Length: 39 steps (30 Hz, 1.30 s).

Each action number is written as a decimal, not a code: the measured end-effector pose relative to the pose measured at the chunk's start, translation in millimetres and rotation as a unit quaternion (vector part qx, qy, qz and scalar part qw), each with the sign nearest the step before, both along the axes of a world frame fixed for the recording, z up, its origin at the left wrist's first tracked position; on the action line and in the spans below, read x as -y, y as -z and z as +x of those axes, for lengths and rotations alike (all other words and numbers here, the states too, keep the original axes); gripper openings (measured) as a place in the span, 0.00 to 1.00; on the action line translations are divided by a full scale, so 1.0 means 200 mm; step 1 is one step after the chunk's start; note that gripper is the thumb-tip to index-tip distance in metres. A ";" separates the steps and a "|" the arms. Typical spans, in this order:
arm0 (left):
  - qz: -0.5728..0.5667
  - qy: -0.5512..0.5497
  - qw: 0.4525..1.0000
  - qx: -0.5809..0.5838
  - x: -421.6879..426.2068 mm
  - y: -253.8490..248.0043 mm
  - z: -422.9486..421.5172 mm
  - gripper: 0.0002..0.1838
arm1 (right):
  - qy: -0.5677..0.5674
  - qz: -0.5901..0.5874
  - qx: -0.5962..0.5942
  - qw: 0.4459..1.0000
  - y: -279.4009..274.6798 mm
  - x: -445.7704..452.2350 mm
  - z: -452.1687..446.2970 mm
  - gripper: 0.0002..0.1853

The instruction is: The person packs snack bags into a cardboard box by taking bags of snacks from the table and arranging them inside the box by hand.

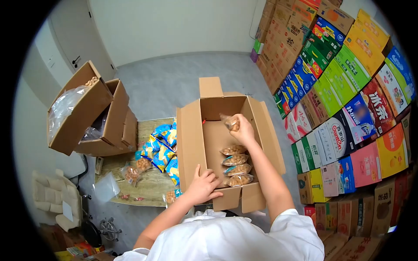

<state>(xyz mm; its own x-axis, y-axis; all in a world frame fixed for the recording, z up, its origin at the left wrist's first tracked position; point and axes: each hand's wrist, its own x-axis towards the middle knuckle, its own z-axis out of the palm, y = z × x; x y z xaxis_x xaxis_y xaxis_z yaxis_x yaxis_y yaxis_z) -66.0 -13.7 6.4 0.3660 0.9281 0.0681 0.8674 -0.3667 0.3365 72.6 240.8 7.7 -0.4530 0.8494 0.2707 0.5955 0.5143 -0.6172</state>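
A large cardboard box [190, 143] stands with its flaps folded out. Inside, along its right side, several clear bags of round brown nuts [238, 169] lie in a row from the near end. My right hand [244, 132] reaches over the box, closed on another clear bag of nuts [230, 123], held beyond the far end of that row. Against the box's near left corner rests my left hand [202, 185], its fingers apart and touching the flaps, with nothing held in it.
Left of the box, a wooden-topped table [148, 191] bears blue and yellow snack packets [161, 152], bags of nuts [132, 173] and a clear plastic sheet [106, 187]. Further left are open cartons [115, 130] with loose nuts and a cream chair [56, 195]. Stacked cartons [339, 130] line the right.
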 end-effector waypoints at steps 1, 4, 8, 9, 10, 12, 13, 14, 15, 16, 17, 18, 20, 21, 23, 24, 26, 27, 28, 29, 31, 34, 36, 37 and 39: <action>0.030 -0.005 0.999 0.022 0.01 0.00 0.01 0.23 | -0.010 0.003 0.049 0.999 0.06 -0.01 -0.02 0.30; -0.014 -0.002 1.000 -0.007 0.01 -0.03 0.03 0.20 | -0.037 0.087 0.236 0.967 0.27 -0.07 -0.08 0.29; -0.001 -0.014 1.000 -0.001 0.02 -0.01 0.03 0.18 | -0.047 0.086 0.312 0.945 0.53 -0.14 -0.09 0.23; -0.003 -0.012 1.000 0.006 0.02 -0.02 0.03 0.18 | -0.038 0.056 0.325 0.943 0.55 -0.14 -0.10 0.21; -0.006 -0.010 1.000 0.013 0.02 -0.02 0.03 0.18 | -0.042 0.056 0.325 0.943 0.57 -0.14 -0.10 0.21; 0.009 -0.017 0.999 0.032 0.02 -0.01 0.03 0.17 | -0.031 -0.127 0.410 0.903 0.56 -0.12 -0.10 0.22; 0.026 -0.020 0.998 0.051 0.02 0.00 0.04 0.17 | -0.036 -0.166 0.429 0.887 0.52 -0.13 -0.11 0.27; 0.024 -0.022 0.998 0.052 0.03 0.00 0.04 0.17 | -0.038 -0.167 0.430 0.886 0.53 -0.12 -0.11 0.27; 0.024 -0.022 0.998 0.053 0.02 0.01 0.04 0.17 | -0.029 -0.171 0.426 0.888 0.54 -0.13 -0.11 0.26; 0.024 -0.023 0.998 0.054 0.02 0.01 0.04 0.17 | -0.019 -0.174 0.421 0.890 0.55 -0.14 -0.11 0.25; 0.024 -0.022 0.998 0.054 0.02 0.01 0.04 0.17 | -0.019 -0.174 0.421 0.890 0.56 -0.14 -0.10 0.25; 0.021 -0.021 0.998 0.057 0.02 0.01 0.04 0.17 | -0.014 -0.177 0.391 0.903 0.59 -0.13 -0.08 0.24; 0.021 -0.021 0.998 0.058 0.01 0.01 0.04 0.17 | -0.009 -0.176 0.359 0.916 0.61 -0.17 -0.08 0.23; 0.022 -0.020 0.998 0.056 0.02 0.01 0.04 0.17 | -0.022 -0.176 0.354 0.918 0.60 -0.18 -0.07 0.22; 0.021 -0.019 0.998 0.055 0.01 0.01 0.04 0.17 | -0.035 -0.177 0.349 0.919 0.59 -0.22 -0.08 0.22; 0.008 -0.018 0.999 0.044 0.01 0.00 0.04 0.18 | -0.033 -0.200 0.359 0.911 0.53 -0.23 -0.10 0.21; -0.010 -0.016 0.999 0.031 0.01 0.00 0.04 0.19 | -0.032 -0.227 0.368 0.901 0.52 -0.26 -0.11 0.20; -0.008 -0.015 0.999 0.033 0.01 0.00 0.04 0.19 | -0.031 -0.220 0.381 0.898 0.54 -0.27 -0.11 0.20; -0.006 -0.014 0.999 0.035 0.01 0.00 0.04 0.19 | -0.030 -0.212 0.394 0.894 0.57 -0.27 -0.11 0.19; -0.009 -0.014 0.999 0.036 0.01 0.00 0.03 0.19 | -0.031 -0.215 0.394 0.893 0.59 -0.27 -0.10 0.19; -0.006 -0.016 0.999 0.032 0.01 0.00 0.03 0.19 | -0.046 -0.173 0.400 0.899 0.58 -0.24 -0.11 0.19; 0.014 -0.016 0.999 0.049 0.01 0.01 0.03 0.19 | -0.082 -0.192 0.430 0.878 0.47 -0.20 -0.11 0.19; -0.032 -0.017 0.999 0.038 0.01 0.00 0.02 0.20 | -0.102 -0.218 0.437 0.867 0.42 -0.18 -0.11 0.20; -0.010 -0.015 0.995 0.094 0.02 0.01 0.01 0.21 | -0.076 -0.180 0.406 0.893 0.45 -0.15 -0.10 0.21; 0.014 -0.046 0.976 0.212 0.03 -0.01 -0.02 0.26 | -0.049 -0.138 0.333 0.931 0.44 -0.13 -0.10 0.24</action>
